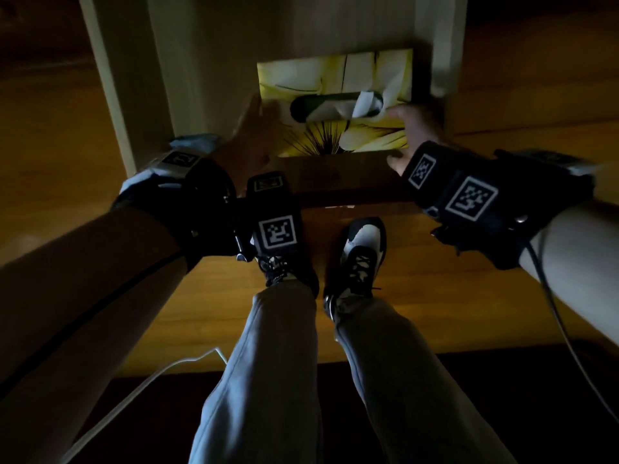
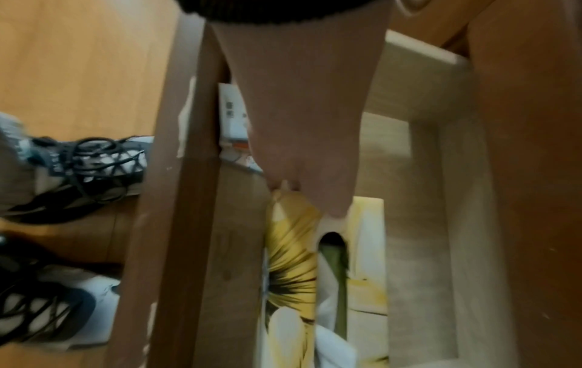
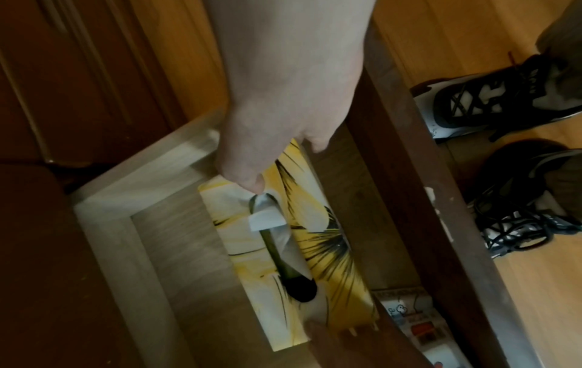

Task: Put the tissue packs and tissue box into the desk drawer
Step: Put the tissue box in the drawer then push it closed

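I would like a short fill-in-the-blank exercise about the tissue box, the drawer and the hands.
1. The tissue box is printed with a yellow ____.
2. The box sits inside the open ____.
3. The right hand holds one end; the ____ hand touches the other.
4. A white ____ sticks out of the box's slot.

Missing words: flower; drawer; left; tissue

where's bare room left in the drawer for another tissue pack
Bare drawer floor lies between the tissue box and the drawer's pale back wall. It is crowded along the dark front panel, where a tissue pack fills the gap beside the box.
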The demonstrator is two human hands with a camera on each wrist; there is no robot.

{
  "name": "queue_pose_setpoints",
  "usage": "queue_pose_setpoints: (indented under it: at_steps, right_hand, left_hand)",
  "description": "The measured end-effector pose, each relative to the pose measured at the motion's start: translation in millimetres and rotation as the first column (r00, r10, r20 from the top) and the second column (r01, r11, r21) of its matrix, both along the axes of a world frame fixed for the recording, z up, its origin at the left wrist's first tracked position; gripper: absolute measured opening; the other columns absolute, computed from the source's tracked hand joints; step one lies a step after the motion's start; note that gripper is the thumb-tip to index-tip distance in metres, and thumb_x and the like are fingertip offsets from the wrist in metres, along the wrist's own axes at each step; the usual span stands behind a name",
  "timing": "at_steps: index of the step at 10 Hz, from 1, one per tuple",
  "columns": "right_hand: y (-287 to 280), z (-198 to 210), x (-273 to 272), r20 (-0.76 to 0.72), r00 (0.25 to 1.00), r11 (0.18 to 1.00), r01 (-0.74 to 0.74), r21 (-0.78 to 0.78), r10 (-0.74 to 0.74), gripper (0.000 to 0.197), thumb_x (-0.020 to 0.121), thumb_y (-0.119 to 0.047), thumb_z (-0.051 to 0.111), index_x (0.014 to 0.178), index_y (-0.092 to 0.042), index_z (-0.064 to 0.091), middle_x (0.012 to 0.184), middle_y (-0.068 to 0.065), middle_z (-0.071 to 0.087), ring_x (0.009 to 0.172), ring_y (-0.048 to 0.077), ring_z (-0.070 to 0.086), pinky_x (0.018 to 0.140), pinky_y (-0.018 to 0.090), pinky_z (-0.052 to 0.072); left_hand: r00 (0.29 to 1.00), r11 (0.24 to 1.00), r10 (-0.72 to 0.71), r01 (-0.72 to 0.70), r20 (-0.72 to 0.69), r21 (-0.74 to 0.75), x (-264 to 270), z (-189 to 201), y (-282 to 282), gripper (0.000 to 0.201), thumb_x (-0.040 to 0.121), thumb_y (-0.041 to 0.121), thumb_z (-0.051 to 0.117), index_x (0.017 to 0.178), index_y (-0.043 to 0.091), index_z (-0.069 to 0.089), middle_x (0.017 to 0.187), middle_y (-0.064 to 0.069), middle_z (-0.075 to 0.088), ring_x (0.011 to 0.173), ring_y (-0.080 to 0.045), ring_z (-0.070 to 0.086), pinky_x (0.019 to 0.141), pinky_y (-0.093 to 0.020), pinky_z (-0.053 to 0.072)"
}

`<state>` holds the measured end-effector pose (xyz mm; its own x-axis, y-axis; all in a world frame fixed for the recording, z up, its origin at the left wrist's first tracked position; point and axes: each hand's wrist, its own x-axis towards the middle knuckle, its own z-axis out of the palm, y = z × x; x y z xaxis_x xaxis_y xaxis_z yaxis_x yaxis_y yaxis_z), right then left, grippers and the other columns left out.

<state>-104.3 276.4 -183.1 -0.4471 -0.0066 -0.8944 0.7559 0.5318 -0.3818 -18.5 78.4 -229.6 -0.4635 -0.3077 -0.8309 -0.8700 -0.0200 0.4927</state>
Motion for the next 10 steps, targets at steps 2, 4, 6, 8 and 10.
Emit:
queue_pose_setpoints:
  at_steps: [2, 4, 6, 8, 10]
  right_hand:
    - [-4, 16, -4, -0.095, 0.992, 0.996, 0.073, -0.055, -0.078, 0.039, 0.085, -0.017, 0.052, 0.123, -0.01, 0.053, 0.116, 0.008, 0.057, 0.115, 0.025, 0.053, 0.103, 0.037, 0.041]
    - [-7, 17, -21, -0.193, 0.979, 0.995, -0.081, -0.055, 0.069, 0.047, 0.074, -0.017, 0.051, 0.12, -0.007, 0.055, 0.128, 0.014, 0.058, 0.118, 0.028, 0.054, 0.106, 0.045, 0.04]
    - [-19, 51, -9, -0.188, 0.969, 0.987, -0.162, 0.016, 0.162, 0.049, 0.094, -0.006, 0.04, 0.143, -0.007, 0.033, 0.147, 0.011, 0.039, 0.135, 0.022, 0.036, 0.099, 0.019, 0.032]
    - [-15, 41, -22, -0.282, 0.945, 0.984, -0.18, -0.017, 0.168, 0.055, 0.091, -0.004, 0.041, 0.144, -0.015, 0.033, 0.151, 0.009, 0.035, 0.137, 0.019, 0.035, 0.103, 0.022, 0.037]
    - [-25, 25, -33, -0.3, 0.669, 0.732, -0.608, 0.306, 0.681, 0.057, 0.083, -0.022, 0.041, 0.139, -0.013, 0.039, 0.149, 0.012, 0.033, 0.139, 0.028, 0.029, 0.114, 0.04, 0.026]
  left_hand:
    - [0.983, 0.983, 0.173, -0.169, -0.059, 0.071, 6, 24, 2, 0.046, 0.1, 0.006, 0.036, 0.14, 0.027, 0.037, 0.087, -0.006, 0.06, 0.05, -0.006, 0.047, 0.043, -0.019, 0.033]
    - [0.991, 0.996, 0.073, -0.077, -0.112, -0.033, -11, 35, 3, 0.078, 0.09, -0.007, 0.044, 0.153, 0.033, 0.021, 0.158, -0.013, 0.03, 0.059, -0.005, 0.047, 0.043, -0.017, 0.038]
    - [0.98, 0.98, 0.184, -0.177, -0.073, 0.096, 1, 41, 14, 0.076, 0.091, -0.008, 0.04, 0.152, 0.03, 0.017, 0.135, -0.028, 0.048, 0.052, -0.009, 0.04, 0.043, -0.022, 0.036]
    - [0.982, 0.987, 0.158, -0.157, -0.099, 0.023, 2, 39, 1, 0.072, 0.092, -0.008, 0.041, 0.152, 0.027, 0.021, 0.145, -0.038, 0.036, 0.05, -0.006, 0.042, 0.039, -0.016, 0.036]
    - [0.995, 0.999, -0.043, 0.041, -0.095, -0.025, -3, 35, -4, 0.072, 0.09, -0.009, 0.034, 0.151, 0.028, 0.025, 0.145, -0.029, 0.042, 0.054, -0.009, 0.043, 0.042, -0.02, 0.036]
